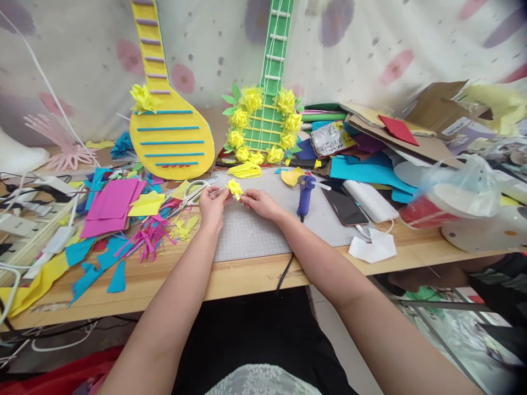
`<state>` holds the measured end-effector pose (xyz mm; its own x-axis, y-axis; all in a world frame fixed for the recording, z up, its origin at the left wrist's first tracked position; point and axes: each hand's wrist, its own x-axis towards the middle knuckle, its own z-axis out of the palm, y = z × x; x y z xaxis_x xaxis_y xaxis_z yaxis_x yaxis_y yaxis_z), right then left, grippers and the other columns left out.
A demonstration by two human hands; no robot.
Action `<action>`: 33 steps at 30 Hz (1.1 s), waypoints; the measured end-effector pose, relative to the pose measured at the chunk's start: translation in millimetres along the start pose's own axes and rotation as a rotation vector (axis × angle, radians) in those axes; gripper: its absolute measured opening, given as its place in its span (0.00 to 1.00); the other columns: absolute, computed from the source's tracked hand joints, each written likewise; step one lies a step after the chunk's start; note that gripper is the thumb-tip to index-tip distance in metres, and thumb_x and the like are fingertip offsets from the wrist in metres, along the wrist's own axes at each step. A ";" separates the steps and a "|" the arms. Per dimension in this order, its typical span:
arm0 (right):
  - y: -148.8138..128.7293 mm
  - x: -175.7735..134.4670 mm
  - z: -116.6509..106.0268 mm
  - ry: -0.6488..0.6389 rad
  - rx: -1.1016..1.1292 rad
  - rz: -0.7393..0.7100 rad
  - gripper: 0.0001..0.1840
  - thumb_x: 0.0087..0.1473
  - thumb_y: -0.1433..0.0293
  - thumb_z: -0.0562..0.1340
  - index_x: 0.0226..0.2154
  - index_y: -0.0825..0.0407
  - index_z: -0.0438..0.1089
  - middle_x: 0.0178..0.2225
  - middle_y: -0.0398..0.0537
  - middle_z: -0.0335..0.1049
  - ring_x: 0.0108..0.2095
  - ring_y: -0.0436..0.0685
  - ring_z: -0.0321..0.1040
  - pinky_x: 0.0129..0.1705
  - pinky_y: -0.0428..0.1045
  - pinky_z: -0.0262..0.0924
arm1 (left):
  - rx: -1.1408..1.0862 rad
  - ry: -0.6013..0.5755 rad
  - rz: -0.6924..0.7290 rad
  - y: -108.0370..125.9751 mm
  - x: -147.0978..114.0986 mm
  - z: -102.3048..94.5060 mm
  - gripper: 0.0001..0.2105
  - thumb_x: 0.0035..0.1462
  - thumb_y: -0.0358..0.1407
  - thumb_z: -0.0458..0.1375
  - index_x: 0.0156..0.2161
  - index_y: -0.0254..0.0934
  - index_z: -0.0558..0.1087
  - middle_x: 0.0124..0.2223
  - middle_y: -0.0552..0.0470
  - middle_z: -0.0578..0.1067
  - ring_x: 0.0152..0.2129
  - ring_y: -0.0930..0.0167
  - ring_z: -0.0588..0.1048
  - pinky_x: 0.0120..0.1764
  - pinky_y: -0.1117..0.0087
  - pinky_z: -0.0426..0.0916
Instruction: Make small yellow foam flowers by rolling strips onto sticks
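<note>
A small yellow paper flower (234,188) is held up over the grey cutting mat (242,241). My left hand (212,206) pinches it from the left, and a thin stem-like piece runs along those fingers. From the other side, the closed fingertips of my right hand (260,203) meet the flower's lower petals. Behind it stands a green guitar-shaped craft (269,123) ringed with yellow paper flowers. A yellow lute-shaped craft (173,137) leans to its left, with one flower cluster (143,99) on its edge. Folded yellow paper strips (245,170) lie just beyond my hands.
Scissors (192,193) lie left of my left hand, among magenta paper sheets (111,203) and scraps. A purple glue gun (305,196) stands right of my right hand. Farther right are a phone (345,204), a white power bank (369,201) and a red-and-white cup (448,206) in plastic.
</note>
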<state>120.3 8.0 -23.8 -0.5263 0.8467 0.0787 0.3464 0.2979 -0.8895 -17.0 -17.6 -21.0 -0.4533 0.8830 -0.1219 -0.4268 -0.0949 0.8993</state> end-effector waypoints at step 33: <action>-0.6 -2.8 10.2 0.114 -0.162 -0.026 0.09 0.49 0.64 0.58 0.28 0.54 0.65 0.24 0.42 0.66 0.25 0.48 0.60 0.29 0.44 0.51 | -0.028 0.020 -0.124 4.7 -2.5 7.3 0.11 0.42 0.30 0.59 0.30 0.36 0.60 0.25 0.56 0.70 0.22 0.76 0.72 0.28 0.75 0.66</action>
<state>113.7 0.9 -28.1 -0.4482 0.8795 0.1598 0.4587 0.3797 -0.8034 -12.1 -16.9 -13.4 -0.4115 0.8793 -0.2400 -0.5020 0.0011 0.8649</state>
